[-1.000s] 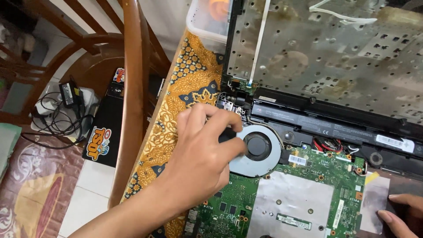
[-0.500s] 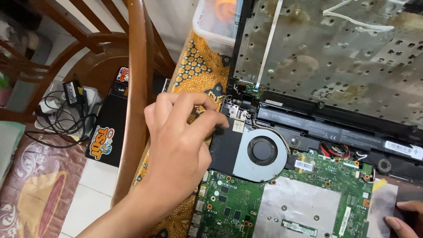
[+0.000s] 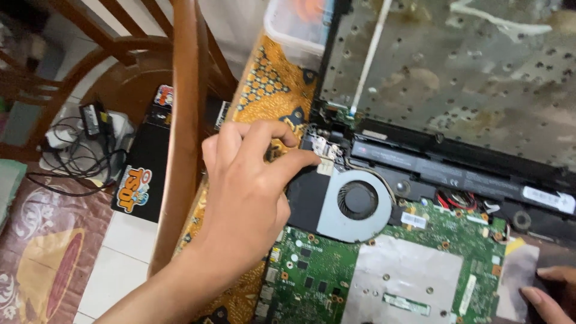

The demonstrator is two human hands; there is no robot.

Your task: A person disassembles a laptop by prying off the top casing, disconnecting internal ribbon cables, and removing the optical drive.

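The left hand (image 3: 249,192) reaches in from the lower left of the frame, thumb and forefinger drawn together at the metal hinge bracket (image 3: 324,147) by the upper left corner of the opened laptop (image 3: 420,240); whether anything small is pinched between the fingertips cannot be made out, since the fingers cover that spot. Just right of the thumb sits the round cooling fan (image 3: 357,201), with the green circuit board (image 3: 318,276) below it. The right hand (image 3: 549,294) is cut off at the lower right corner, only a few fingers showing flat on the laptop's edge. The patterned cloth (image 3: 273,90) on the worktop is partly hidden by the wooden chair (image 3: 183,120).
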